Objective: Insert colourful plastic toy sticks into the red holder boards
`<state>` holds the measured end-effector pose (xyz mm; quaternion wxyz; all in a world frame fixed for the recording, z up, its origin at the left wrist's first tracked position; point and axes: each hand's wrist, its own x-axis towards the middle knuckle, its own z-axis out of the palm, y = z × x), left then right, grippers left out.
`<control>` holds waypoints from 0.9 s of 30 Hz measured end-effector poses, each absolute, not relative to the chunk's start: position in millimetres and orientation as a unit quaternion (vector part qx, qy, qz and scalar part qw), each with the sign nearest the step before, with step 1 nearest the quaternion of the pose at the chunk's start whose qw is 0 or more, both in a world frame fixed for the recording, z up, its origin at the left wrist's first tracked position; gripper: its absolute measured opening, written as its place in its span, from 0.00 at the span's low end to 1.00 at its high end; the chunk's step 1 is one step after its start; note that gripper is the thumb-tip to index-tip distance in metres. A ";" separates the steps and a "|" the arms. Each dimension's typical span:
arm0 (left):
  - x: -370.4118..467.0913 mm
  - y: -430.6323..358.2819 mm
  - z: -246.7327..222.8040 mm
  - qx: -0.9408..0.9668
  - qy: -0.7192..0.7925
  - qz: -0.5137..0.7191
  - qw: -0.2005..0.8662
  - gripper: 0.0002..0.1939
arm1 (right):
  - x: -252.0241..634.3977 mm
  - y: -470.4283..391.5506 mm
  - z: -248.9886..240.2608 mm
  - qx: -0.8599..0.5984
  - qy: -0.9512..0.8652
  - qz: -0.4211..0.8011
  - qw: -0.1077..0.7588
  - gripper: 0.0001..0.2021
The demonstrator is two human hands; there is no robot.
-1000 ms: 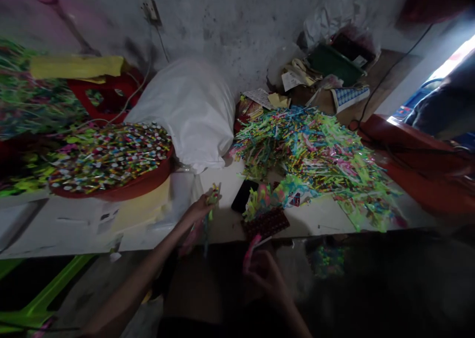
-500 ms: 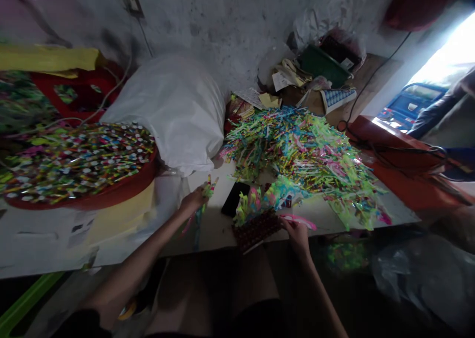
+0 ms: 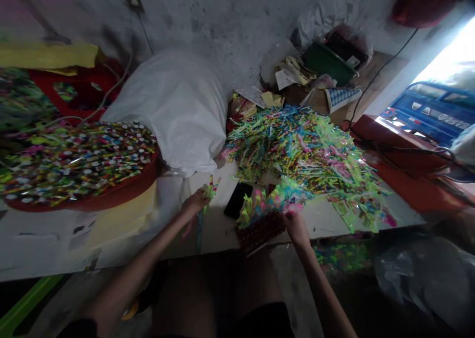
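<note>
With the grip of our left hand (image 3: 195,202) we hold a small bundle of thin multicoloured sticks (image 3: 211,189) above the worktop (image 3: 218,229), its blue and pink ribbon ends trailing toward the near edge. The grip of our right hand (image 3: 296,227) is narrow, at the right end of a dark red, patterned rectangular block (image 3: 258,233); a pink ribbon piece (image 3: 294,208) shows at its fingertips, but we cannot tell whether they pinch it. Yellow-green, pink and blue ribbon tufts (image 3: 256,204) line the block's far side. Just left of them we see a flat black rectangular phone (image 3: 236,200). Farther off, to the right, spreads a large heap of ribboned sticks (image 3: 308,152); far left of it stands a bulging white cloth-like bag (image 3: 181,113), and left of that a round red-orange tub (image 3: 146,184) brimming with white-capped sticks (image 3: 92,155).
</note>
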<state>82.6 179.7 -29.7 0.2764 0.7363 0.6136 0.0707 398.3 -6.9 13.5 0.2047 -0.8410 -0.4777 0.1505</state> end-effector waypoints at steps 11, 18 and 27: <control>83.5 176.1 -25.1 0.738 0.615 0.073 0.267 0.19 | 396.7 8.9 23.8 -0.854 -0.494 0.110 0.123 0.18; 87.0 174.4 -21.8 0.728 0.624 0.086 0.271 0.18 | 401.9 7.6 16.2 -0.839 -0.509 0.135 0.136 0.18; 76.2 168.1 1.6 0.665 0.656 0.194 0.301 0.19 | 390.2 -29.5 34.7 -0.846 -0.461 0.201 0.179 0.30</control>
